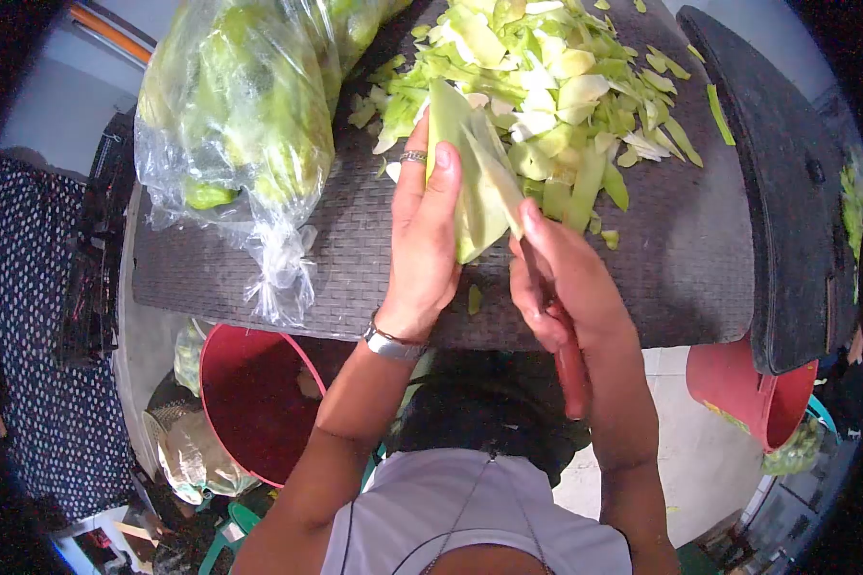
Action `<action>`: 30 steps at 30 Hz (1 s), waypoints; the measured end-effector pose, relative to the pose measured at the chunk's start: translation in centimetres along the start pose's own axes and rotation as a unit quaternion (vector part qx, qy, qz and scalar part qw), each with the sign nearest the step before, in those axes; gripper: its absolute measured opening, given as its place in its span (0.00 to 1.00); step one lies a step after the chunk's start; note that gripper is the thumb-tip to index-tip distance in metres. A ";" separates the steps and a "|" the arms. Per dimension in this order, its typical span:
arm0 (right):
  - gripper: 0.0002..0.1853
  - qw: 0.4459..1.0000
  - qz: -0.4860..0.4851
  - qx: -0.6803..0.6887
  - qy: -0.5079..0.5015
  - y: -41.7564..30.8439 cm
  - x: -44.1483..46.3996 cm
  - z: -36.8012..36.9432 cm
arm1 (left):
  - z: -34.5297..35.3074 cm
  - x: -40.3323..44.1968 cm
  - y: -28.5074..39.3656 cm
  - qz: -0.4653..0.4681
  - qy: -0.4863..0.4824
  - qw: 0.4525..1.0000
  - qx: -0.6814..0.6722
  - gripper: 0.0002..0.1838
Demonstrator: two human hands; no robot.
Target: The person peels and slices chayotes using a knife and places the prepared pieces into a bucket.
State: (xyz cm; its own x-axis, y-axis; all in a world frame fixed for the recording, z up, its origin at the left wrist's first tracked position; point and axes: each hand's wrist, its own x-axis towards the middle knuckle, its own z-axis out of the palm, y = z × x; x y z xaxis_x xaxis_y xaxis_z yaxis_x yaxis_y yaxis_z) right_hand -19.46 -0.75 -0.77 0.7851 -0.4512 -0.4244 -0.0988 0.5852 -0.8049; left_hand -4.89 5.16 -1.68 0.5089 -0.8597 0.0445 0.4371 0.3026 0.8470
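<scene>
My left hand [430, 216] is closed round a long, pale green fruit [475, 187], possibly a green mango, with its thumb lying along the near face. It is tilted upright above the table, and its skin looks pared off. In my right hand [575, 273] is a knife [571, 369] with a red handle. Its blade lies against the fruit's right side, mostly hidden by my fingers and a pale flap or slice. Behind the fruit spreads a heap of green and whitish peelings [556, 105].
A knotted clear plastic bag [249, 125] of green fruits lies on the dark woven-pattern table [355, 278] at left. Below the table edge stand a red bucket [259, 402] at left and another red bucket [738, 383] at right. A dark chair back [777, 182] borders the table's right side.
</scene>
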 end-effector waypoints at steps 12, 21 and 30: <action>0.20 0.685 -0.349 -0.545 0.333 -1.6 0.9 -4.5 | -2.7 1.1 -0.2 -0.117 -0.060 0.949 -0.285 0.37; 0.27 0.833 -0.288 -0.420 0.218 2.0 -3.0 3.3 | -1.7 0.4 -0.1 -0.054 0.005 0.940 -0.336 0.36; 0.30 0.845 -0.235 -0.459 0.143 2.6 -2.9 4.5 | -1.8 0.2 -0.5 0.016 -0.052 0.932 -0.358 0.42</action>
State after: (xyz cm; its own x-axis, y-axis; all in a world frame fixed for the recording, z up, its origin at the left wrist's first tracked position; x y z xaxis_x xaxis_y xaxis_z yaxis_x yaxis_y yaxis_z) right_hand -19.29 5.12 0.23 0.7026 -0.7095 0.0545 -0.3526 -0.4137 -0.8393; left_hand -3.66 5.60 -3.04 0.4719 -0.8695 0.1459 0.8248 0.4939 0.2753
